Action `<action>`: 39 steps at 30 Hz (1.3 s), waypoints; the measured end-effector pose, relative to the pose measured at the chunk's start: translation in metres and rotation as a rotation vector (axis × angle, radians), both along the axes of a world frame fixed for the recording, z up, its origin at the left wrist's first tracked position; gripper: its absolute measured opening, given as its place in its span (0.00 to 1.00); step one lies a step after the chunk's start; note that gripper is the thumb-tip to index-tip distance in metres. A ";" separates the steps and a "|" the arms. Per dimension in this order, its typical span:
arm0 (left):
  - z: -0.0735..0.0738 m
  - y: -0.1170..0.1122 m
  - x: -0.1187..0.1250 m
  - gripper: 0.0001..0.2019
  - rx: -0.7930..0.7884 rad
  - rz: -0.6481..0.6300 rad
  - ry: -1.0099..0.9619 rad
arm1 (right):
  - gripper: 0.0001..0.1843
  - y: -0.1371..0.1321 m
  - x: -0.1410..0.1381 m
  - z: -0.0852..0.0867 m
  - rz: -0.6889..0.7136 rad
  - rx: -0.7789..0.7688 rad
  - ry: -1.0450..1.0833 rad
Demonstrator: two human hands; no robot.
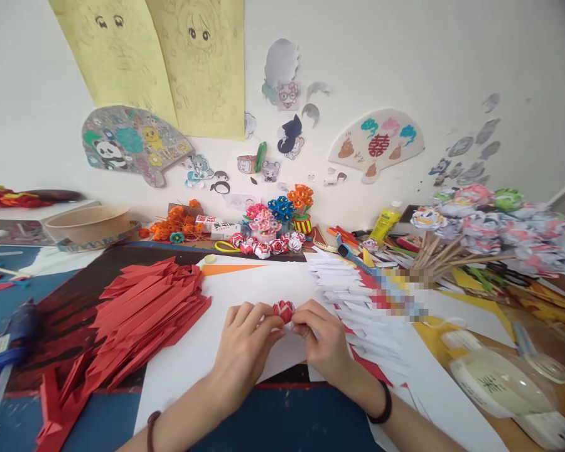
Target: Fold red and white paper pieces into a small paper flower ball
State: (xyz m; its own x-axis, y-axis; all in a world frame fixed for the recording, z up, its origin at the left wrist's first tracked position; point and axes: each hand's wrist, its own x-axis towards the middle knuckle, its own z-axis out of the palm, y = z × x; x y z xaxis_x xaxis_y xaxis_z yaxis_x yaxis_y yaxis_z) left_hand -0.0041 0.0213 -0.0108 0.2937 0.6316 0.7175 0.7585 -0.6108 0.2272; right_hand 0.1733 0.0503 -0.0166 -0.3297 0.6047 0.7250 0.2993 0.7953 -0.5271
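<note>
Red-and-white folded paper piece [283,311] above white sheet [183,367]. Left hand [248,328], right hand [324,339]: fingertips pinched closed on its opposite sides. Likely light, crushable (folds probably springy); best held low, gently.

Paper strips [155,304] lie left and right of the hands [245,333].

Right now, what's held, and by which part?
A small red-and-white folded-paper piece: left hand at its left side, right hand at its right side. Exact contact points are partly hidden.
</note>
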 end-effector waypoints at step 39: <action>-0.005 0.002 0.022 0.06 -0.232 0.212 -0.299 | 0.07 -0.005 -0.020 -0.003 -0.347 -0.215 0.108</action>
State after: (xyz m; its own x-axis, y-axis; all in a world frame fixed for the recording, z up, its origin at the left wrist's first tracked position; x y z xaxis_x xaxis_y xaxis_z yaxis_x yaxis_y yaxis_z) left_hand 0.0178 0.0230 -0.0154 -0.0589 0.8104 0.5829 0.7417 -0.3553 0.5689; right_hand 0.1537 0.0455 -0.0200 -0.0087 0.8076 0.5897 0.4639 0.5257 -0.7131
